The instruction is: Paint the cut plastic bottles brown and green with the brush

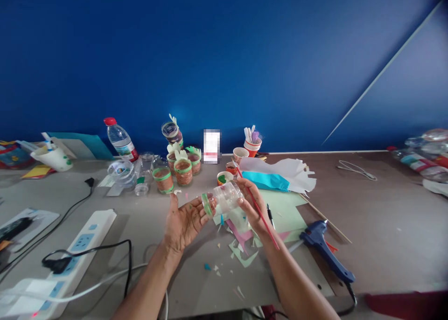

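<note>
A clear plastic bottle piece [227, 198] lies sideways between my hands, with a green painted band round its left end. My left hand [187, 222] is open, palm up with its thumb spread, and its fingertips touch the green end. My right hand [252, 205] grips the other end between thumb and fingers. The same hand also holds a slim red paintbrush [261, 212], slanting across it with the bristle end pointing up and away. Behind the bottle piece stand paper cups of paint, green paint [224, 178] in one and reddish-brown paint [231, 168] in another.
Several painted bottle cups [183, 171] stand behind my left hand, near a red-capped water bottle [121, 140]. A blue glue gun [327, 250] lies at right, near a wooden stick [327, 219]. Paper scraps [245, 252] lie below my hands; a power strip [82, 247] sits at left.
</note>
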`<state>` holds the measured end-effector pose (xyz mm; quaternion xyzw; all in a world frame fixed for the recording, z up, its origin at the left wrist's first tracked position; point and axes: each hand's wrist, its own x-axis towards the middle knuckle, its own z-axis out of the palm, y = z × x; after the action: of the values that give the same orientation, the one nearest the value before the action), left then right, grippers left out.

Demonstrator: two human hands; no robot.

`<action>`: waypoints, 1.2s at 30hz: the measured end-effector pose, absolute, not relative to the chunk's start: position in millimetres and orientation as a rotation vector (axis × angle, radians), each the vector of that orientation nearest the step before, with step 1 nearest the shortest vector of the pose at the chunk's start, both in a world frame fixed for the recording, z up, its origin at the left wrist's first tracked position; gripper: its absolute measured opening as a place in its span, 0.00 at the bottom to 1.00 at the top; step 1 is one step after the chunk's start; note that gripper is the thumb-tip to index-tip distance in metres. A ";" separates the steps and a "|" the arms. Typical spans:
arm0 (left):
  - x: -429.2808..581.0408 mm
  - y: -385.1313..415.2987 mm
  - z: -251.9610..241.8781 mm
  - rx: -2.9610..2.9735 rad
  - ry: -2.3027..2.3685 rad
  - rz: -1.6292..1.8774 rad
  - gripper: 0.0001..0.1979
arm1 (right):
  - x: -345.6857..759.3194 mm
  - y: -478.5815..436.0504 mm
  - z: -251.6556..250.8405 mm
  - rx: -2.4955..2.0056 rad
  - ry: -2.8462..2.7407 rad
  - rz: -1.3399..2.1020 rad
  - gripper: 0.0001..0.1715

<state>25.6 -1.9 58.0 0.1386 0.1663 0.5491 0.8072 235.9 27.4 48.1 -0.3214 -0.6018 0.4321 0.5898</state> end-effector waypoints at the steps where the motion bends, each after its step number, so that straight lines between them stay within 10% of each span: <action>1: 25.9 -2.0 57.9 0.300 0.349 1.181 0.47 | 235.3 27.6 47.5 -0.752 -1.400 1.003 0.26; 25: 40.5 -9.8 56.7 0.769 0.450 1.164 0.38 | 232.5 35.2 51.2 -1.179 -1.255 0.956 0.27; 36: 39.4 -7.5 58.2 0.689 0.372 1.201 0.46 | 236.6 38.5 42.6 -0.708 -1.040 0.945 0.28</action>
<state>39.4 -7.5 58.2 0.3159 0.1703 0.5505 0.7538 236.6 38.5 42.6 -0.3185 -0.4678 0.4254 0.7062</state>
